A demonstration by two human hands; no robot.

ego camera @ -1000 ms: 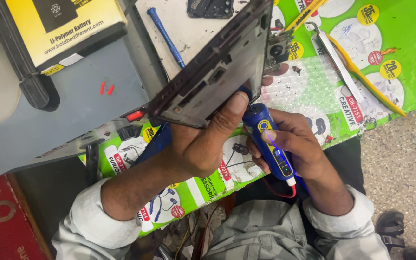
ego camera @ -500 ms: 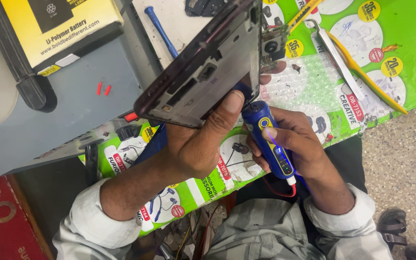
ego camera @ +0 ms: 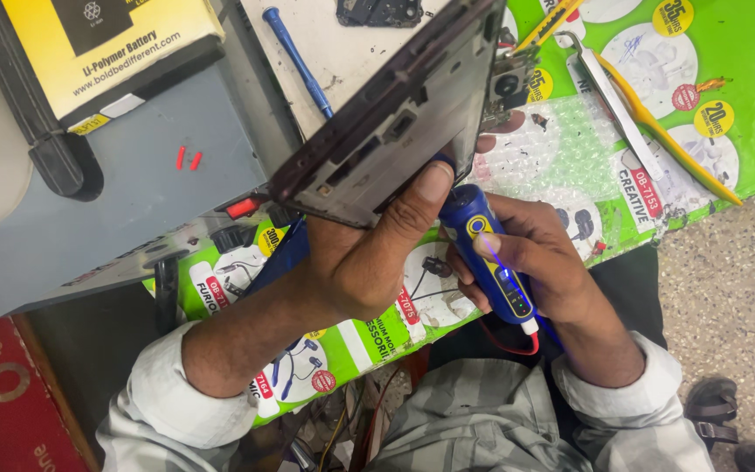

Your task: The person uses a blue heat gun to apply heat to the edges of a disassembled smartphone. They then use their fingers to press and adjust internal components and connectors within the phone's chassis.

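Observation:
My left hand (ego camera: 369, 253) grips a dark, opened flat device (ego camera: 395, 114), a laptop or tablet body, and holds it tilted up on edge over the work surface. Its thumb presses on the lower edge. Close beside it, my right hand (ego camera: 535, 262) holds a blue pen-shaped electric tool (ego camera: 487, 253) with a lit blue light and a red wire at its rear end. The tool's tip points up under the device and is hidden behind it.
Green printed bubble-wrap sheets (ego camera: 709, 96) cover the surface. Metal tweezers (ego camera: 609, 96), a yellow pry tool (ego camera: 666, 131) and a blue-handled screwdriver (ego camera: 294, 57) lie on it. A grey box (ego camera: 124, 183) with a yellow battery pack (ego camera: 107, 44) stands left.
The tilted device has shifted a little to the left with my left hand. My right hand and the blue tool have stayed in place.

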